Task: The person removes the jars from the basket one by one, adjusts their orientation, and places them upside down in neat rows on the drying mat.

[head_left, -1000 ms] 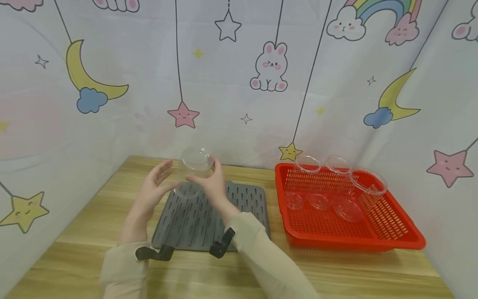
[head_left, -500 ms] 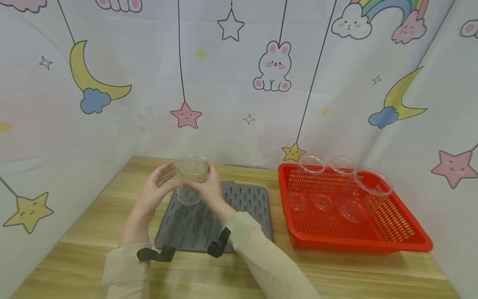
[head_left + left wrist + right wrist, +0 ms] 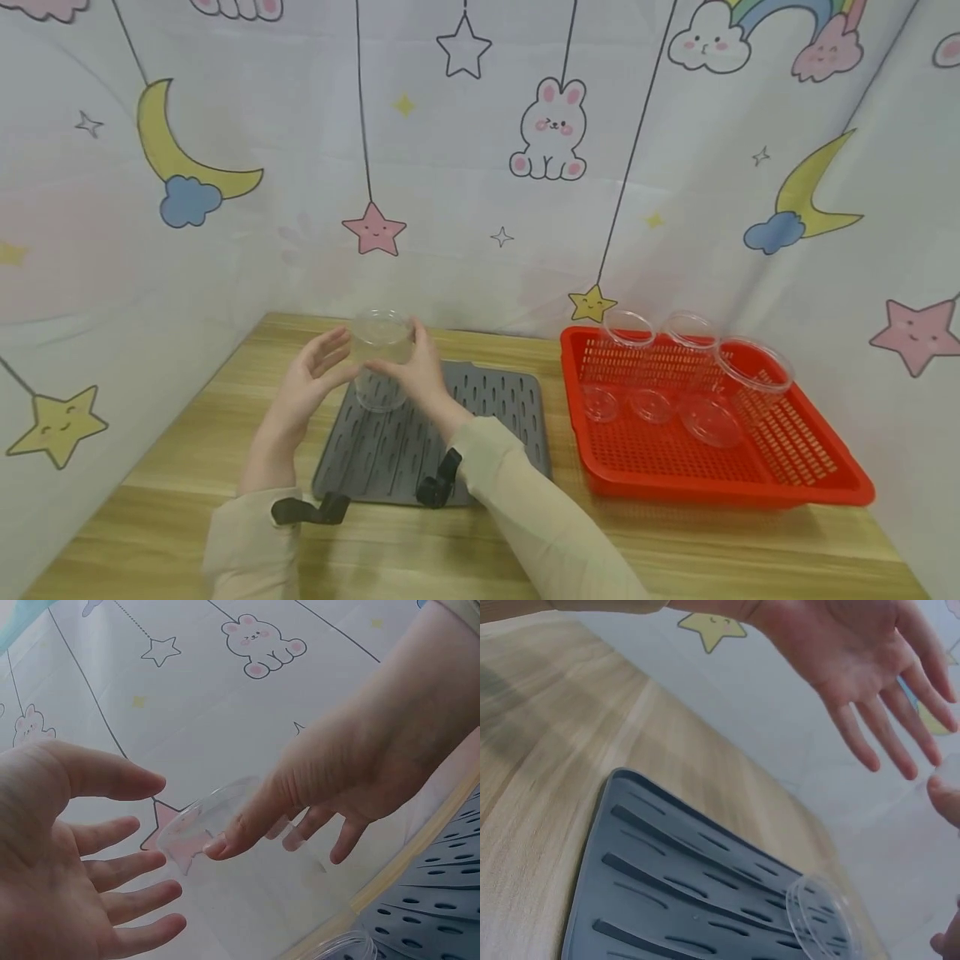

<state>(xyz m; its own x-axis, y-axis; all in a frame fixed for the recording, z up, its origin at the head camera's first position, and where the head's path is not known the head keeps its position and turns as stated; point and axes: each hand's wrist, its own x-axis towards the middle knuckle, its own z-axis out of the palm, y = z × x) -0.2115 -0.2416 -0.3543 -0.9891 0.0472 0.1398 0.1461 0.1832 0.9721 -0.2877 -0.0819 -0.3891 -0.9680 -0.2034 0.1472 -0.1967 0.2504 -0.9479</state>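
Note:
A tall transparent cup [image 3: 381,342] stands nearly upright above the left rear part of the grey ridged mat [image 3: 480,417]. My right hand [image 3: 420,371] grips its upper part between thumb and fingers; the left wrist view shows the thumb [image 3: 232,836] across the clear wall. On the other side, my left hand [image 3: 303,371] is held with fingers spread, close beside the cup and seemingly apart from it. Low in the right wrist view, the cup's round base [image 3: 821,919] overlaps the mat's far edge; whether it touches the mat, I cannot tell.
To the right, a red plastic basket [image 3: 690,487] holds 3 transparent cups [image 3: 708,421] in a row, their rims standing above its back wall. Wood-grain tabletop [image 3: 375,550] surrounds mat and basket. A white printed cloth [image 3: 465,167] hangs behind.
In my right hand the cup has gone from tilted to nearly upright, its rim moving slightly left and its base a little lower. My left hand has barely moved.

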